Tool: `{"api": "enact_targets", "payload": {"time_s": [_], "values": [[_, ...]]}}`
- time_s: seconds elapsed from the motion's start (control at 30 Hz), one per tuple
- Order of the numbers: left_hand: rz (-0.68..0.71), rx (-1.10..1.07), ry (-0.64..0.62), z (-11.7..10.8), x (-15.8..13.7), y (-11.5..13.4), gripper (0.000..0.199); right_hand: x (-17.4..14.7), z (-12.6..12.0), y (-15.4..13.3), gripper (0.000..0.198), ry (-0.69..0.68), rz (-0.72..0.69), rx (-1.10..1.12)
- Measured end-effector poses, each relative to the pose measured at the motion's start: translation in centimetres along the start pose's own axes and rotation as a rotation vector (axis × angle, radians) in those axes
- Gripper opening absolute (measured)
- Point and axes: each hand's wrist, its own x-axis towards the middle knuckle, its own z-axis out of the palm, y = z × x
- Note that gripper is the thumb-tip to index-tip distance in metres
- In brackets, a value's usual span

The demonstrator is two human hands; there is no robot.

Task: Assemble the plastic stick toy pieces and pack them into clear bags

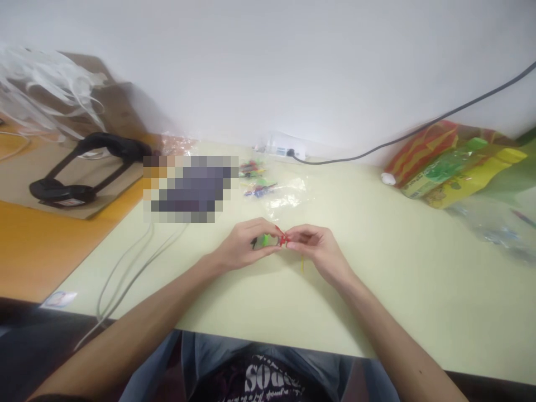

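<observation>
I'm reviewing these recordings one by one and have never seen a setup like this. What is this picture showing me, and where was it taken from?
There is no machine here, just a person's two bare hands. The single picture comes from a camera worn on their head, looking forward and down, so the forearms enter from the bottom. Over a pale table, the left hand and right hand come together, pinching a small red piece; its details are too small to make out. Beyond them lie small colourful pieces and clear plastic. To the left are a pixelated dark patch and, farther over, a black frame on cardboard. At the right is a red-and-yellow striped bag.
</observation>
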Motion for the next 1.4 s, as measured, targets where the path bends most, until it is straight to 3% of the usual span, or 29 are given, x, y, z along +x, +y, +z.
{"api": "enact_targets", "payload": {"time_s": [1.4], "values": [[-0.136,-0.135,0.035,0.3,0.1,1.2,0.018,-0.4,0.0,-0.5,0.025,-0.085,-0.019,0.004]]}}
